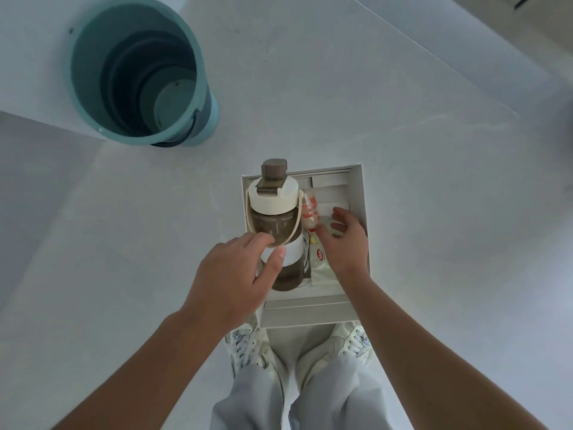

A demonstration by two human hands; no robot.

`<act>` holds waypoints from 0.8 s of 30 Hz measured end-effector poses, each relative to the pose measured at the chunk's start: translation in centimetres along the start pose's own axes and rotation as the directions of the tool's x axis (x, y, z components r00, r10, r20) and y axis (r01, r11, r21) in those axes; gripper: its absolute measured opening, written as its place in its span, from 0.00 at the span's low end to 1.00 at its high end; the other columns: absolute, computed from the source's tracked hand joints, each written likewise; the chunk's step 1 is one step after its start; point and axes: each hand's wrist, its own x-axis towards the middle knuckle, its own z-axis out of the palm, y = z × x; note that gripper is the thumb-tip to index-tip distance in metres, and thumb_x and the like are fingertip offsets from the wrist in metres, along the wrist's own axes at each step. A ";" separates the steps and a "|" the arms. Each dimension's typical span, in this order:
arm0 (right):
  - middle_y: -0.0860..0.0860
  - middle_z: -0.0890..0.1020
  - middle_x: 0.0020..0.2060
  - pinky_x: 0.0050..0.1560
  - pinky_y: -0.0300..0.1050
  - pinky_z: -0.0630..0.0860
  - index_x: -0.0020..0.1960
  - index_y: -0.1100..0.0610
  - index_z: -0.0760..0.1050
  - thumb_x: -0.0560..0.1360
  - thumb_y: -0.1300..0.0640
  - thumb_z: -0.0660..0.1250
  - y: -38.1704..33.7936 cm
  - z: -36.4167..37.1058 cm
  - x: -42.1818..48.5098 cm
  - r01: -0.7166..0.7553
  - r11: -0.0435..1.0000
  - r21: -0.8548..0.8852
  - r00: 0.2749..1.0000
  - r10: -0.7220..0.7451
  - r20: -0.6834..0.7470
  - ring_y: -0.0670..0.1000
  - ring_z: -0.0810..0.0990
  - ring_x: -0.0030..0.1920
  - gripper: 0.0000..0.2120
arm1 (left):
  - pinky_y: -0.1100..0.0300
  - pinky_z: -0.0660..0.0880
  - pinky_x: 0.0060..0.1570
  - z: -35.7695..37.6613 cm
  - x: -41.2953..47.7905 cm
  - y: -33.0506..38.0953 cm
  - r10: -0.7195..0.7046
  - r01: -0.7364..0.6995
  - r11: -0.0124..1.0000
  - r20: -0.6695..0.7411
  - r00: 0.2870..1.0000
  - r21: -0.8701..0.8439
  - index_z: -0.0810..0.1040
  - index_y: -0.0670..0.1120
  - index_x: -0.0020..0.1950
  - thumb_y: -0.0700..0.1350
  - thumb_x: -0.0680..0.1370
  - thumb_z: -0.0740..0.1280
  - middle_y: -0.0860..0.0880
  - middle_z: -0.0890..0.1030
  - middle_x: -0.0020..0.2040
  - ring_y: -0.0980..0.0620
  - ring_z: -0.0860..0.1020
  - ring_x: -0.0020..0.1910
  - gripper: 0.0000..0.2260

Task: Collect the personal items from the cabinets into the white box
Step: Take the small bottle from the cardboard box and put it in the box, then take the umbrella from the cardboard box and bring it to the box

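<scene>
**Bottle goes into the box on the floor**

Pale grey floor [341, 88] fills the view, seen from straight above. Nearest the camera, two light sneakers [335, 346] and pale trouser legs stand at the near edge of the white box [359, 193], which sits open on the floor. Both bare forearms reach down over it. The left hand [229, 274] grips a brown-tinted water bottle [276, 221] around its white band, thumb across the front; the bottle has a white lid, brown cap and cream carrying strap, and it is over the left half of the box. The right hand [344, 240] is open, fingers spread, resting on clear snack packets [319, 265] in the right half. Farther off, toward the far left, a teal bucket [139, 69] stands well apart from the box.
</scene>
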 end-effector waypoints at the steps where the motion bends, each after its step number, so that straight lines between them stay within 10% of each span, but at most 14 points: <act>1: 0.40 0.78 0.59 0.59 0.43 0.76 0.71 0.50 0.72 0.76 0.47 0.74 0.0 -0.1 -0.2 0.011 1.000 -0.007 1.000 -0.010 0.005 0.44 0.78 0.58 0.26 | 0.61 0.72 0.46 0.0 0.0 0.2 0.006 -0.006 1.000 -0.001 1.000 -0.001 0.77 0.51 0.59 0.61 0.80 0.47 0.55 0.82 0.51 0.56 0.78 0.48 0.24; 24: 0.36 0.78 0.59 0.60 0.43 0.75 0.68 0.43 0.72 0.78 0.37 0.64 -8.6 -6.3 -6.6 0.301 0.937 -0.176 0.950 -0.279 0.141 0.40 0.76 0.57 0.21 | 0.56 0.74 0.47 -5.0 -2.4 2.3 -0.013 0.010 0.993 0.023 1.000 0.119 0.77 0.52 0.59 0.63 0.79 0.42 0.54 0.82 0.50 0.53 0.78 0.43 0.28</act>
